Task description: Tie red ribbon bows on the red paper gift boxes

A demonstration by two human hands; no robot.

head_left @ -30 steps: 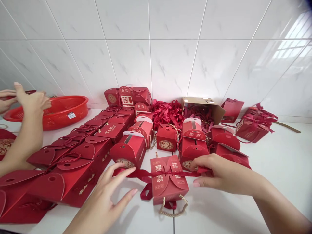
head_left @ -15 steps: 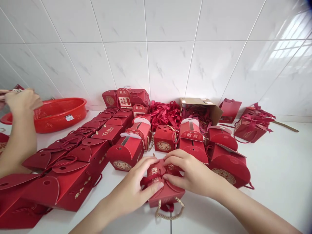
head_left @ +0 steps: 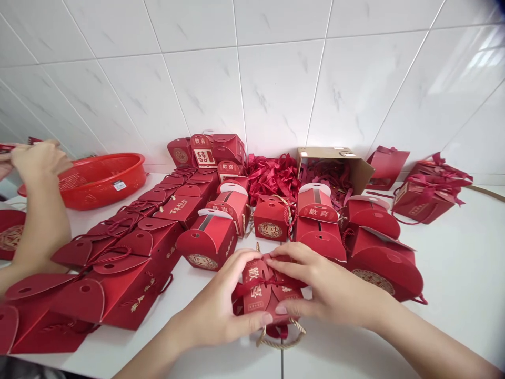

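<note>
A small red gift box [head_left: 270, 306] with gold lettering lies on the white surface in front of me. A dark red ribbon [head_left: 257, 286] crosses its folded top flaps, and a twisted gold rope handle [head_left: 284, 345] hangs out at its near side. My left hand [head_left: 221, 302] wraps round the box's left side, thumb along the near edge. From the right, my right hand [head_left: 321, 284] grips the box, fingers over the far edge and thumb on the near flap. The box's underside is hidden.
Long rows of red boxes [head_left: 136, 266] fill the left. Ahead are more boxes [head_left: 207, 239], a ribbon heap [head_left: 272, 176] and a cardboard box [head_left: 361, 171]. Beribboned boxes [head_left: 426, 202] sit at right. Another person's hands [head_left: 39, 158] work by a red plastic basket [head_left: 104, 181].
My fingers have moved off the ribbon's middle and outward to the box's sides and edges. The view has shifted slightly. The other person's hands stay near the basket.
</note>
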